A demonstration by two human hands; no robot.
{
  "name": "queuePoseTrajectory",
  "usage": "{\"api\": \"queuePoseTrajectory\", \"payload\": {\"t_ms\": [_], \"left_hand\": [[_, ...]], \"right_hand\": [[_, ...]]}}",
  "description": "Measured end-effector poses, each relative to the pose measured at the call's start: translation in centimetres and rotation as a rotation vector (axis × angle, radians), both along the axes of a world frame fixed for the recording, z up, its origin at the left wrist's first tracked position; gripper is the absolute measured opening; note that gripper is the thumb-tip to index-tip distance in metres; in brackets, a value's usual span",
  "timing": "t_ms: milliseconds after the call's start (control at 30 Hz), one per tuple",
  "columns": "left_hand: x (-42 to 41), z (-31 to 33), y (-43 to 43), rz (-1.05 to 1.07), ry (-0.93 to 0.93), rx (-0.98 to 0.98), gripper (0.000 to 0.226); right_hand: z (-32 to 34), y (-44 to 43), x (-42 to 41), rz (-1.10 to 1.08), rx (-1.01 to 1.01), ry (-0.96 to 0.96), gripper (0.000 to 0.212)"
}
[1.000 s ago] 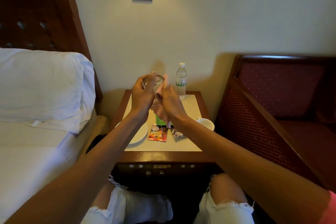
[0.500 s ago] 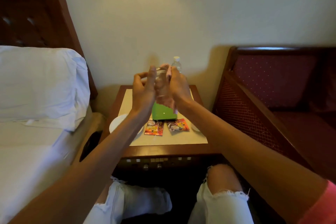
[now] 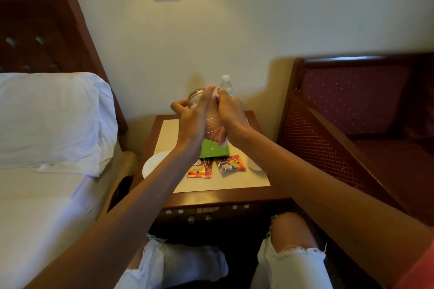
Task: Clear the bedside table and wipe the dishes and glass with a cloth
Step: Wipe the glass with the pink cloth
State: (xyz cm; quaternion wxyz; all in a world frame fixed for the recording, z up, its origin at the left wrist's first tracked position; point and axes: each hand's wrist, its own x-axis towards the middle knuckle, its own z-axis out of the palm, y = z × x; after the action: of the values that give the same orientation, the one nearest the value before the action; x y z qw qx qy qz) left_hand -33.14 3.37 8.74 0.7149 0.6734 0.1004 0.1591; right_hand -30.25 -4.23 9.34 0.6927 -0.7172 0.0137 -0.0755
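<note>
Both hands up over the desk point(image 3: 234, 179), wiping step. Left hand point(image 3: 191, 116) grip closed round the glass point(image 3: 196, 98), fingers curled on the far side, glass held in air, tilted, mouth facing roughly toward cam. Right hand point(image 3: 231, 116) grip pinched shut on the pink cloth point(image 3: 215, 124), cloth pushed against and into the glass, tail hanging down between the wrists.

On desk below: green tray point(image 3: 215, 150) under the hands, two snack sachets point(image 3: 226, 164) just in front of it, white plate point(image 3: 153, 164) at left edge partly behind left forearm, white cup point(image 3: 254, 166) at right mostly hidden by right forearm. Water bottle point(image 3: 226, 84) at back near wall, only top shows.

Risks, judged: glass is smooth and held one-handed, so hard twisting w/ cloth could slip it out and drop it onto tray or desk. Dangling cloth tail may drag sachets. Forearms are close to plate and cup, so lowering the arms could knock either off the edge. Desk not yet cleared.
</note>
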Motion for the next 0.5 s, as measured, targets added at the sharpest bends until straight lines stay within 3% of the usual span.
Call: {"api": "queuePoseTrajectory", "payload": {"t_ms": [67,167,400,500], "left_hand": [[0.3,0.5,0.3,0.007,0.021,-0.008,0.057],[1.6,1.7,1.3,0.029,0.023,-0.123,0.049],[0.4,-0.4,0.2,-0.079,-0.007,-0.024,0.039],[0.9,-0.2,0.4,0.009,-0.046,-0.07,0.039]], "right_hand": [[-0.1,0.4,0.0,0.01,0.033,0.03,0.043],[-1.1,1.0,-0.4,0.041,0.045,0.059,0.047],[0.0,-0.7,0.6,0.015,0.144,0.08,0.041],[-0.9,-0.4,0.5,0.064,0.194,0.095,0.043]]}}
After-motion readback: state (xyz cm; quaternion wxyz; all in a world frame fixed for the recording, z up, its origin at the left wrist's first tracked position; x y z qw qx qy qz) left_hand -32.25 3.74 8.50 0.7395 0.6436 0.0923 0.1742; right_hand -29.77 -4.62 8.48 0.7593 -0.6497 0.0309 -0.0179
